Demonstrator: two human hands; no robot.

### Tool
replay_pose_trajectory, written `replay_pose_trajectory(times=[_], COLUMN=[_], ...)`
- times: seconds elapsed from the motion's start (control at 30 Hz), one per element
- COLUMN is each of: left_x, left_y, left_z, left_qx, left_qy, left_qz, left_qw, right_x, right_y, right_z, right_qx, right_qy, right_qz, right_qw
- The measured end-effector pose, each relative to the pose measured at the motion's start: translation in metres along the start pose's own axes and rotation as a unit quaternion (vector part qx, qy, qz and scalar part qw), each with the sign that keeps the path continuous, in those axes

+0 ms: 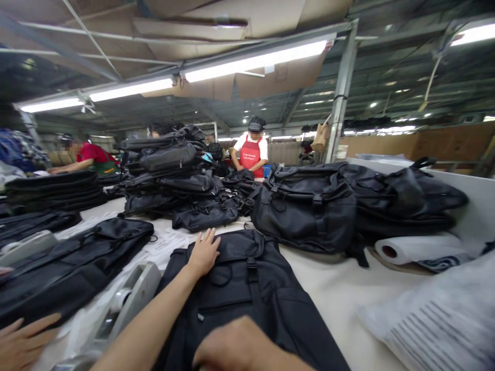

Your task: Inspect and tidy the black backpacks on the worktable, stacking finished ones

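1. My L hand (204,251) is palm down on the upper L part of the black backpack (232,291), fingers out straight & a bit spread, not pinching anything that I can see.
2. My R hand (240,342) is low & close to me, over the lower part of the same bkpk. It's blurry, knuckles up, fingertips hidden; can't tell if they're pinching or just resting.
3. Bkpk lies flat on the pale table (309,281) right in front of me, top end pointing away. Buckle (251,263) sits R of my L hand, w/ a strap (256,296) running down from it; small zipper pull (200,317) shows nearer me.
4. L of my L forearm: a grey machine part (129,299). Past it, another black bag (77,263) lying flat, w/ a co-worker's hand (29,337) near it, fingers spread.
5. Beyond my bkpk: high pile of black bags (166,180), & to the R a bulky black bag (305,211).
6. Far R: white roll (429,250), then a plastic bag w/ printed lines (436,309) nearer me.
7. Across the table, person in red apron (249,152), head down, arms at black items. Lit tube (255,62) overhead.
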State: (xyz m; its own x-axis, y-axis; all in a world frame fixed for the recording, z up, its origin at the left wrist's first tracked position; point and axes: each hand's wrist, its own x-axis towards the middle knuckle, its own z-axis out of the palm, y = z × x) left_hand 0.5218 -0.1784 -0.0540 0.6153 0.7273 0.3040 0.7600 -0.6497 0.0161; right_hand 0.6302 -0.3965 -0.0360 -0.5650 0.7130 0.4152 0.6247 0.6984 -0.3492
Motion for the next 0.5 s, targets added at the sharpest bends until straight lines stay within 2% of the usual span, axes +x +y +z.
replay_pose_trajectory(times=[0.03, 0.07, 0.1, 0.13, 0.17, 0.23, 0.3, 0.37, 0.43, 0.5], left_x=[-0.01, -0.022, -0.037, -0.052, -0.068, -0.097, -0.119, -0.131, -0.136, -0.137], left_y=[0.017, 0.035, 0.053, 0.07, 0.085, 0.108, 0.12, 0.125, 0.127, 0.131], left_z=[-0.012, -0.024, -0.036, -0.048, -0.058, -0.071, -0.075, -0.073, -0.068, -0.06], left_qx=[-0.024, -0.058, -0.098, -0.144, -0.181, -0.217, -0.217, -0.216, -0.208, -0.179], left_qy=[0.002, -0.005, -0.028, -0.058, -0.112, -0.212, -0.264, -0.268, -0.247, -0.223], left_qz=[0.023, 0.063, 0.1, 0.153, 0.204, 0.258, 0.25, 0.221, 0.205, 0.222], left_qw=[0.999, 0.996, 0.99, 0.976, 0.956, 0.917, 0.906, 0.913, 0.924, 0.932], right_x=[-0.001, -0.001, -0.001, -0.002, -0.002, -0.002, 0.0, 0.004, 0.011, 0.017], right_y=[0.014, 0.031, 0.048, 0.065, 0.082, 0.108, 0.125, 0.134, 0.141, 0.149], right_z=[-0.016, -0.031, -0.044, -0.054, -0.06, -0.063, -0.056, -0.046, -0.038, -0.033], right_qx=[0.007, 0.039, 0.073, 0.119, 0.17, 0.189, 0.185, 0.182, 0.186, 0.197], right_qy=[0.017, 0.068, 0.114, 0.134, 0.126, 0.115, 0.097, 0.081, 0.066, 0.061], right_qz=[0.036, 0.135, 0.236, 0.332, 0.415, 0.473, 0.494, 0.507, 0.516, 0.529], right_qw=[0.999, 0.988, 0.962, 0.926, 0.885, 0.853, 0.844, 0.839, 0.833, 0.823])
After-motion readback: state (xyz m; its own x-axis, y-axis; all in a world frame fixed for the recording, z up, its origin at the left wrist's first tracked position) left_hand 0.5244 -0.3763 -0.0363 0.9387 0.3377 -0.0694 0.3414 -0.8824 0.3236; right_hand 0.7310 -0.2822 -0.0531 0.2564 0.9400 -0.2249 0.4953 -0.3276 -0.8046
